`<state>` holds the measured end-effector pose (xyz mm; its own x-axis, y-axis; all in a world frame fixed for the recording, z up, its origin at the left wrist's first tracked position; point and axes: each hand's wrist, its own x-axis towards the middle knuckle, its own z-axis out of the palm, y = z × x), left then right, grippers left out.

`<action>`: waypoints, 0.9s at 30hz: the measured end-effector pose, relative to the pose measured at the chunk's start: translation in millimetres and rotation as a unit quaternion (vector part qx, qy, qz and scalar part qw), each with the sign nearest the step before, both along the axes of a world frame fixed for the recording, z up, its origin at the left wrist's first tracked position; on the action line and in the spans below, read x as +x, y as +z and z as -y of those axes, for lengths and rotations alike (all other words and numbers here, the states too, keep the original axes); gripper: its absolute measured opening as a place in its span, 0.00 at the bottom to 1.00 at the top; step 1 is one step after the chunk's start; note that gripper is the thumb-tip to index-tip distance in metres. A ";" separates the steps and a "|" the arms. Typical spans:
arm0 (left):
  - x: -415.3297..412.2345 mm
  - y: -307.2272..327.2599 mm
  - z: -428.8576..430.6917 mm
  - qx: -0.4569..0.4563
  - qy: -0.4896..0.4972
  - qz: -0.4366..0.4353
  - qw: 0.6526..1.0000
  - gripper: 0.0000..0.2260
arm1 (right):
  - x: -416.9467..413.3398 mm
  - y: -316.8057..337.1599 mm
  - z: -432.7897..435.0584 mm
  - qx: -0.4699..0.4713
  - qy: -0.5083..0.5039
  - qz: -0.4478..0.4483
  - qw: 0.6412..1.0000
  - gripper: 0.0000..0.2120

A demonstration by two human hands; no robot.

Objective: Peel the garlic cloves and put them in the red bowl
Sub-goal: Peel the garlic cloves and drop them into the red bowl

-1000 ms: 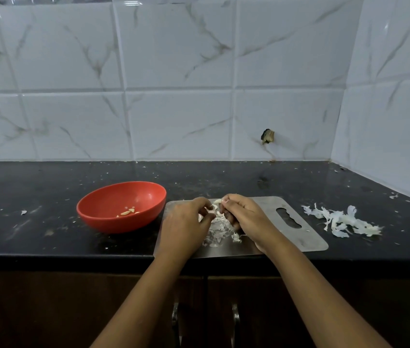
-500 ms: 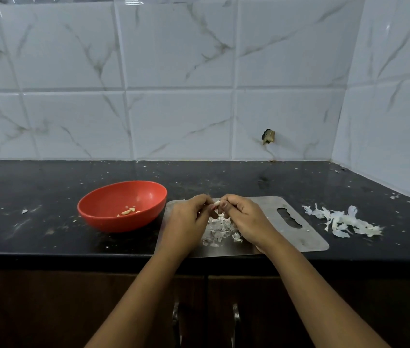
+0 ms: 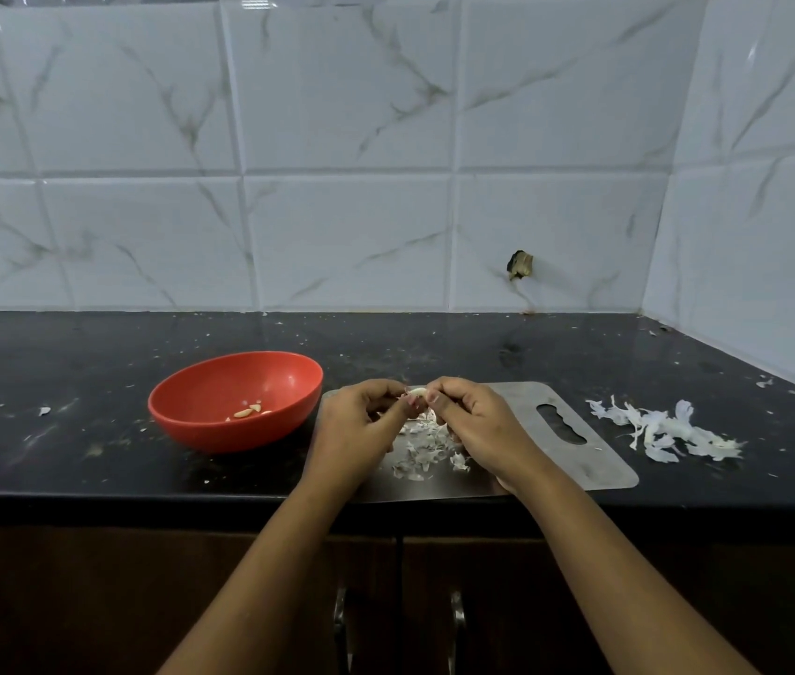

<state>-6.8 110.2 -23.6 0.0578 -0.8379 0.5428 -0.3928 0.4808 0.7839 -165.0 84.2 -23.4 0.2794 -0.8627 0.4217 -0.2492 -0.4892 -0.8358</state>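
Observation:
Both hands meet above the steel cutting board (image 3: 595,460). My left hand (image 3: 356,426) and my right hand (image 3: 478,421) pinch a small pale garlic clove (image 3: 417,392) between their fingertips. Loose bits of garlic skin (image 3: 422,450) lie on the board under the hands. The red bowl (image 3: 200,416) sits on the black counter just left of the board. A few peeled cloves (image 3: 249,410) lie inside it.
A pile of white garlic skins (image 3: 663,428) lies on the counter right of the board. The black counter (image 3: 69,382) meets tiled walls behind and at the right. Dark cabinet doors with handles (image 3: 339,621) are below the counter edge.
The hands have stayed above the board, working at the clove. More of the clove shows between the fingertips now. The bowl and skins have not moved.

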 end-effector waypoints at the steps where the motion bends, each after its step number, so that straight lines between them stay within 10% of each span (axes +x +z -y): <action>1: -0.1 0.1 -0.1 -0.004 0.013 -0.003 1.000 0.03 | 0.0 0.0 -0.5 -0.004 0.003 0.000 1.000 0.10; 27: 3.0 -3.2 7.7 0.020 0.045 0.024 0.998 0.03 | 0.0 -5.0 5.4 -0.033 -0.004 -0.063 0.997 0.07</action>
<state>-3.8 102.5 -26.8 0.1090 -0.8514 0.5131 -0.4712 0.4103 0.7808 -165.0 78.8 -28.4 0.3279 -0.8364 0.4393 -0.3545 -0.5399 -0.7634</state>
